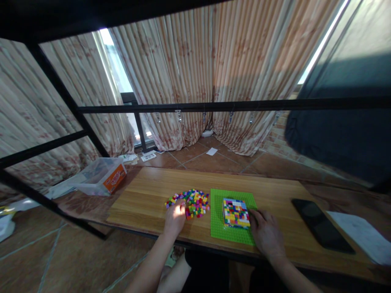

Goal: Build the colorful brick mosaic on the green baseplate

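Note:
A loose pile of small multicoloured toy bricks (198,202) lies on the wooden table. At the pile's near left edge is my left hand (175,218), its fingers drawn together among the bricks; what they hold is too small to make out. To the right, a green baseplate (217,230) carries a squarish block of built-up bricks (236,213) in mixed colours. My right hand (268,235) rests over the baseplate's right edge, with curled fingertips against the right side of the block. Whether a brick is between those fingers is hidden.
A black phone-like slab (322,225) and a white paper sheet (362,234) lie at the right. Beyond the left end of the table (139,203) stands a clear plastic bin (99,175) with an orange label. A black metal rail (189,107) crosses ahead, before curtains.

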